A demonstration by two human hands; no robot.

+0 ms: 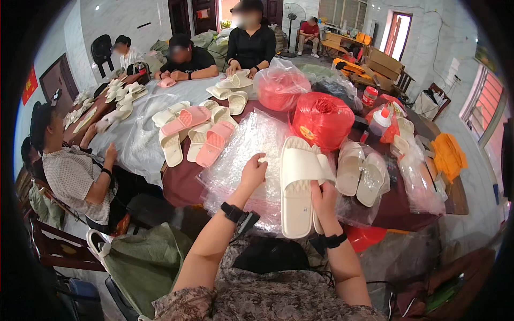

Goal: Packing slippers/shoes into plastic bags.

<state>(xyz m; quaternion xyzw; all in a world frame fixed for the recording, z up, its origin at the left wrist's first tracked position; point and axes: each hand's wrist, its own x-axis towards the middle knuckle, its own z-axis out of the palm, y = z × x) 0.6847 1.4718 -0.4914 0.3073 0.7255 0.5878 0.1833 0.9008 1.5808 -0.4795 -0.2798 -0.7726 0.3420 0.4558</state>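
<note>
My right hand (pixel 323 199) grips a pair of cream slippers (pixel 297 187), thumb over the strap of one. The pair is held upright, one in front of the other, toes up. My left hand (pixel 254 172) hovers over a stack of clear plastic bags (pixel 251 140), its fingers loosely bent and partly apart. I see nothing in it. Right of the held pair, a bagged pair of cream slippers (pixel 360 172) lies on the dark red table (pixel 179 184). To the left are pink slippers (pixel 214 144) on top of cream slippers (pixel 170 148).
A red plastic twine roll (pixel 321 120) stands beyond the held pair, beside a pink-red bagged bundle (pixel 281 88). A bottle with a red cap (pixel 380 119) and an orange cloth (pixel 447 158) are at the right. Several people sit or stand around the table; one person (pixel 80 166) sits at left.
</note>
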